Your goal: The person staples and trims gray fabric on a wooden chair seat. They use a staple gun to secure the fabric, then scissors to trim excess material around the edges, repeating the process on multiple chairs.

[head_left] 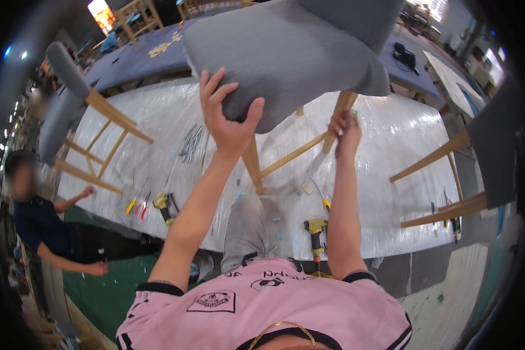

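Observation:
In front of me a grey upholstered chair (286, 55) with wooden legs stands on the plastic-covered table (385, 216). My left hand (230, 119) rests against the near left corner of its seat, fingers and thumb spread wide. Farther right, my right hand (348, 134) is closed at the upper part of a wooden chair leg (345, 104), below the seat. A small green piece (354, 112) shows beside its fingers; whether they hold it I cannot tell. A wooden crossbar (294, 156) joins this leg to the left one.
Another grey chair (102, 108) lies tipped at left, near a person in dark clothes (41, 216). One more chair (490, 157) is at right. Nail guns (316, 233), pliers (144, 205), screwdrivers (319, 189) and a bundle of metal rods (191, 143) lie on the plastic. Behind is a blue-covered table (134, 61).

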Demonstrator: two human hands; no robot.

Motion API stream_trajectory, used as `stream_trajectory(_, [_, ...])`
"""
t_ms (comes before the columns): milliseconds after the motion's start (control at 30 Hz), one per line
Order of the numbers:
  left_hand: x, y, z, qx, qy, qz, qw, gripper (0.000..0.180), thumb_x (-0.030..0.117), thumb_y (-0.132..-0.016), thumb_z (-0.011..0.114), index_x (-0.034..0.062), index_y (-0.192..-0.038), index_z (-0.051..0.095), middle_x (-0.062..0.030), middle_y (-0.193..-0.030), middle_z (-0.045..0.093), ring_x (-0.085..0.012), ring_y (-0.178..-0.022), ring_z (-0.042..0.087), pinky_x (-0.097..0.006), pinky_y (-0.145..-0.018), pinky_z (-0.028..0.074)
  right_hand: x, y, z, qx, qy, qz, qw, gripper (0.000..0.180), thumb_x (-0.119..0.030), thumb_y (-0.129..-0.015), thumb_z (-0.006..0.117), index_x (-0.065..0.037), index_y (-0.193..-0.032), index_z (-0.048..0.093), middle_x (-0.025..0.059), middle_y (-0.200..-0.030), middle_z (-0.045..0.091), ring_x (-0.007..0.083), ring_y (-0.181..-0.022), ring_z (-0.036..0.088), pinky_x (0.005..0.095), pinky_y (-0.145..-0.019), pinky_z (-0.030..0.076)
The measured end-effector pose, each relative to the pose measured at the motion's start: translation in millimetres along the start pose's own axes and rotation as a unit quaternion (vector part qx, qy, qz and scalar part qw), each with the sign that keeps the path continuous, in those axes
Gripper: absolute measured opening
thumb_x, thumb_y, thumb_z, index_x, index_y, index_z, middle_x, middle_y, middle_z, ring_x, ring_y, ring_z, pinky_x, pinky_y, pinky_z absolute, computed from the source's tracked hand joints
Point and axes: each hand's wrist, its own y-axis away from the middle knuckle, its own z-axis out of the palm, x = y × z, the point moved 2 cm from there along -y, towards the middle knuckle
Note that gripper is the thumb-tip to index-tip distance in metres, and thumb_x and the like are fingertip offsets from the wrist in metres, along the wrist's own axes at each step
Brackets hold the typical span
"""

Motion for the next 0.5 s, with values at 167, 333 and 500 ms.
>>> stream_trajectory(167, [-19.9,-12.1,8.1,0.014,0.013,0.032,0.999,0.048,0.025,-0.082,0.087,0.0080,-0.117,0.059,-0.0165,-0.141,0.060,-0.0435,-0.146,0.040,-0.053,-0.119,0.031,-23.8,-126.4,-40.2,0.075,0.106,-0.113,0.985,0.037,-0.033,-0.105,0.053,-0.003,-0.124,0.064,0.0068,-0.121,0.068,0.0182,-0.105,0.062,0.0334,-0.081,0.049])
stream_trajectory(333, [-65.0,-37.4,-8.2,0.002,0.047,-0.011,0.999,0.052,0.029,-0.086,0.085,0.0060,-0.125,0.059,-0.0166,-0.146,0.057,-0.0392,-0.147,0.040,-0.049,-0.120,0.030,-20.3,-146.1,9.8,-0.068,0.189,-0.092,0.975,0.045,-0.040,-0.107,0.048,-0.004,-0.132,0.058,0.0086,-0.125,0.066,0.0220,-0.113,0.060,0.0357,-0.093,0.046])
stream_trajectory(500, [-70.8,-24.0,-12.7,0.007,0.039,-0.015,0.999,0.069,0.035,-0.084,0.087,0.0066,-0.138,0.053,-0.0165,-0.153,0.051,-0.0358,-0.147,0.041,-0.045,-0.120,0.032,8.7,-120.0,12.7,-0.089,0.270,-0.203,0.937,0.049,-0.034,-0.107,0.057,-0.008,-0.146,0.048,0.0104,-0.131,0.063,0.0232,-0.118,0.059,0.0370,-0.103,0.044])
